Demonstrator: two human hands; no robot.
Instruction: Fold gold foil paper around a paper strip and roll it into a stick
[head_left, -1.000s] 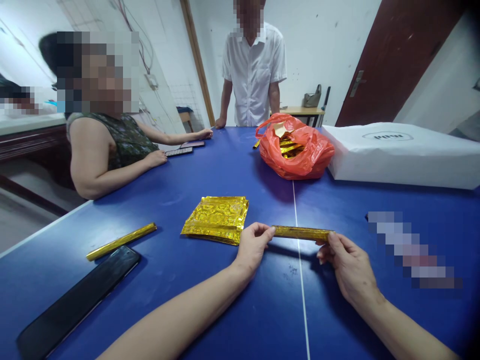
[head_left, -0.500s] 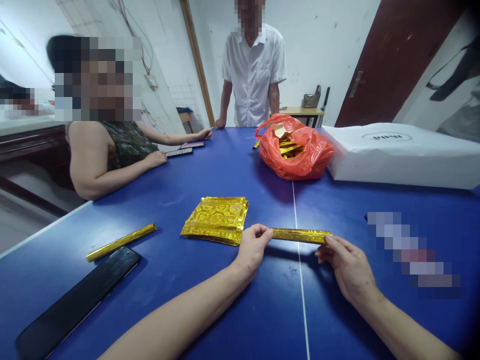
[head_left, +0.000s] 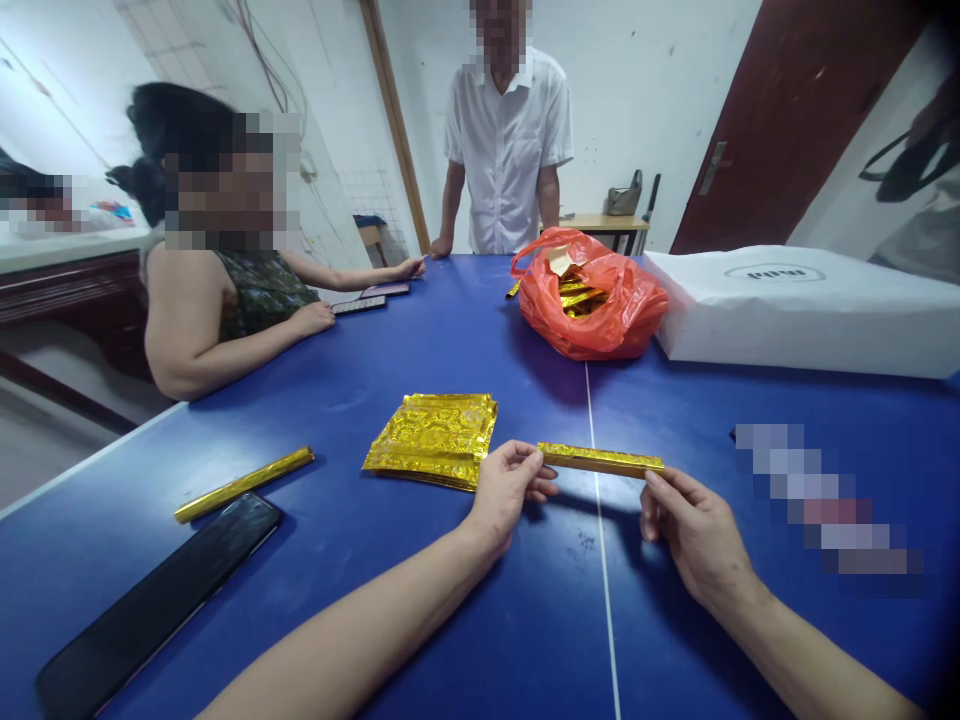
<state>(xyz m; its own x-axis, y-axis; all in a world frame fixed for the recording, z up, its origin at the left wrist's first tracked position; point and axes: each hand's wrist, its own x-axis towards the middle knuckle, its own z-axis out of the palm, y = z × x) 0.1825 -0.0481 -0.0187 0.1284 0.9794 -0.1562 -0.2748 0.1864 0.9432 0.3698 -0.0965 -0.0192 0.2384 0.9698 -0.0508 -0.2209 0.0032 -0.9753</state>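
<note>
Between my hands, just above the blue table (head_left: pixel 420 620), a narrow folded strip of gold foil paper (head_left: pixel 600 459) is stretched out level. My left hand (head_left: pixel 506 490) pinches its left end between thumb and fingers. At its other end, the thumb and fingers of my right hand (head_left: pixel 694 535) close on the strip. Just left of my left hand lies a stack of embossed gold foil sheets (head_left: pixel 431 435). A rolled gold foil tube (head_left: pixel 244 485) rests farther left, beside a black phone (head_left: pixel 157 600).
A red plastic bag (head_left: pixel 600 310) of folded gold pieces stands beyond my hands, against a white box (head_left: pixel 810 315). One person (head_left: pixel 225 300) sits at the left with forearms on the table. Another person (head_left: pixel 506 150) stands at the far edge. A blurred-out item (head_left: pixel 825 510) lies right.
The gold strip has turned in my fingers, so a creased edge now shows along it. The seated person's head has turned and shifted right.
</note>
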